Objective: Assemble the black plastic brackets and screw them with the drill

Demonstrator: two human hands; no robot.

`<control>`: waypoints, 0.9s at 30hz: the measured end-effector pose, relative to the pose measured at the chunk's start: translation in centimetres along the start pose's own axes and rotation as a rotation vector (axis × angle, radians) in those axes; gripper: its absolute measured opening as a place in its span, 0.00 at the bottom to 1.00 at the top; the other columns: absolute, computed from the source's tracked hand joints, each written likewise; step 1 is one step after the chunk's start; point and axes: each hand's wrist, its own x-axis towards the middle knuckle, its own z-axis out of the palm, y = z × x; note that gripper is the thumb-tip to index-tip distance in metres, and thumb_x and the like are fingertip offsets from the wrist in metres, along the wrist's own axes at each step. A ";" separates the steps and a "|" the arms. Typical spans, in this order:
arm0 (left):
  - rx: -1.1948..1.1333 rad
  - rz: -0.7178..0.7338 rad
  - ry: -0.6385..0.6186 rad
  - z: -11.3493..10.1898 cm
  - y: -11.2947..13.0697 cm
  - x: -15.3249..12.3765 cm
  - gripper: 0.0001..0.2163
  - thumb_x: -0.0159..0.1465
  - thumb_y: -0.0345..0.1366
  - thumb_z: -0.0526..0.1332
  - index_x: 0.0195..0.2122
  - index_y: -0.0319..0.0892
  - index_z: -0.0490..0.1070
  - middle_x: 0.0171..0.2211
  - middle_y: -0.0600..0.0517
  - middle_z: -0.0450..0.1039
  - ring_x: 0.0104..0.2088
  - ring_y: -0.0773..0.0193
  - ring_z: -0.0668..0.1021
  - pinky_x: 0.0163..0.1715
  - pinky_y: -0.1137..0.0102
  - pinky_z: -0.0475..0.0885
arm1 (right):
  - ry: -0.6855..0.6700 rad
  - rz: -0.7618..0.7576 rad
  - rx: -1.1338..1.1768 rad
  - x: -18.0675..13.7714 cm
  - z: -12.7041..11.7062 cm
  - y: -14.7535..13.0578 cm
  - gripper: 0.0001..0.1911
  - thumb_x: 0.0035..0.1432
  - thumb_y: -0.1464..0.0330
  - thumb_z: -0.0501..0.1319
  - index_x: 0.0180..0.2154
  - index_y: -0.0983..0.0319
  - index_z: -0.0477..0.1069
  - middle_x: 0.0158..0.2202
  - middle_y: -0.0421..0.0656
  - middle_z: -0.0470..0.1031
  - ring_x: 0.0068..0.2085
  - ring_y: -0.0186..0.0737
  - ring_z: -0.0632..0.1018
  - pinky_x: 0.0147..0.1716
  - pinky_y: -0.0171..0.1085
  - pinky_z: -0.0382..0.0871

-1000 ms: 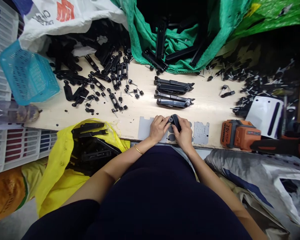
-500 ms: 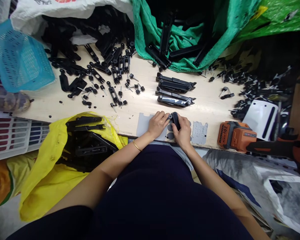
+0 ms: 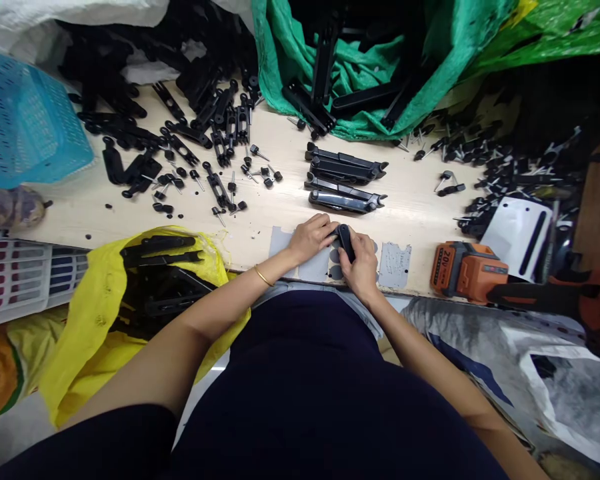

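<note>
A person's right hand (image 3: 361,265) pinches a black part (image 3: 347,243) between its fingers near the front edge of the desk (image 3: 275,215). Whether the left hand (image 3: 311,239) also pinches it is hidden; a slack hold could drop it.

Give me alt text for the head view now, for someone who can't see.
A person's right hand holds a black part at a bench, the left hand close beside it. Black assemblies lie beyond; loose parts are scattered to the left, and an orange power tool sits to the right.
</note>
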 end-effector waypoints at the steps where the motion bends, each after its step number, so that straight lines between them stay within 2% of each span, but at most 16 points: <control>1: -0.008 -0.012 0.010 0.0 0.0 0.1 0.10 0.67 0.35 0.53 0.46 0.41 0.69 0.33 0.51 0.66 0.38 0.63 0.71 0.37 0.70 0.69 | 0.000 0.002 -0.001 0.0 0.0 0.0 0.25 0.58 0.69 0.53 0.58 0.61 0.62 0.44 0.49 0.69 0.46 0.49 0.69 0.46 0.48 0.67; 3: -0.002 -0.100 0.067 0.1 0.0 0.3 0.11 0.67 0.35 0.52 0.47 0.39 0.69 0.33 0.50 0.65 0.37 0.63 0.71 0.37 0.70 0.69 | -0.006 0.006 0.000 -0.1 0.0 0.0 0.26 0.58 0.69 0.53 0.58 0.60 0.61 0.44 0.49 0.69 0.46 0.49 0.69 0.46 0.48 0.67; 5: -0.002 -0.125 0.065 0.1 -0.2 0.5 0.11 0.67 0.34 0.51 0.48 0.39 0.68 0.33 0.50 0.65 0.37 0.62 0.71 0.37 0.69 0.69 | -0.020 0.009 0.011 -0.1 -0.1 0.0 0.27 0.58 0.69 0.52 0.60 0.58 0.60 0.44 0.49 0.68 0.46 0.49 0.69 0.46 0.49 0.67; 8: -0.036 0.030 -0.073 -0.4 -1.0 1.1 0.10 0.67 0.35 0.53 0.47 0.41 0.69 0.34 0.50 0.66 0.37 0.64 0.72 0.37 0.71 0.70 | -0.033 0.006 0.042 -0.2 -0.1 0.2 0.28 0.58 0.69 0.52 0.61 0.57 0.58 0.44 0.49 0.68 0.46 0.49 0.69 0.46 0.49 0.67; 10: -0.059 0.075 -0.102 -0.6 -1.2 1.3 0.11 0.67 0.36 0.53 0.47 0.41 0.69 0.33 0.51 0.65 0.36 0.65 0.72 0.36 0.72 0.70 | -0.026 -0.005 0.062 -0.3 -0.1 0.2 0.28 0.59 0.70 0.51 0.61 0.57 0.57 0.44 0.49 0.68 0.46 0.49 0.69 0.47 0.49 0.67; 14: -0.094 -0.097 0.056 0.1 0.0 0.7 0.12 0.68 0.36 0.51 0.49 0.39 0.68 0.31 0.52 0.63 0.33 0.66 0.71 0.35 0.72 0.70 | -0.012 -0.027 0.083 -0.4 -0.2 0.3 0.28 0.60 0.71 0.51 0.62 0.59 0.56 0.45 0.50 0.67 0.46 0.49 0.68 0.46 0.49 0.68; 16: -0.111 -0.134 0.101 0.4 0.6 0.4 0.13 0.68 0.36 0.52 0.49 0.38 0.69 0.31 0.52 0.62 0.33 0.66 0.70 0.35 0.72 0.70 | -0.021 -0.023 0.090 -0.4 -0.2 0.2 0.28 0.60 0.70 0.50 0.62 0.59 0.56 0.45 0.50 0.67 0.46 0.49 0.69 0.46 0.49 0.68; 20: -0.133 -0.090 0.083 0.6 0.8 0.4 0.12 0.67 0.35 0.52 0.48 0.37 0.69 0.31 0.52 0.62 0.32 0.65 0.70 0.35 0.72 0.70 | -0.018 -0.006 0.089 -0.4 -0.2 0.2 0.29 0.59 0.71 0.50 0.62 0.57 0.55 0.46 0.50 0.68 0.46 0.49 0.69 0.46 0.49 0.68; 27: -0.096 -0.107 0.072 0.9 0.2 0.4 0.13 0.65 0.33 0.53 0.50 0.40 0.68 0.32 0.51 0.64 0.34 0.65 0.71 0.36 0.71 0.71 | 0.021 0.019 0.091 -0.3 0.3 0.3 0.30 0.57 0.72 0.52 0.62 0.56 0.57 0.44 0.49 0.68 0.46 0.49 0.69 0.47 0.49 0.68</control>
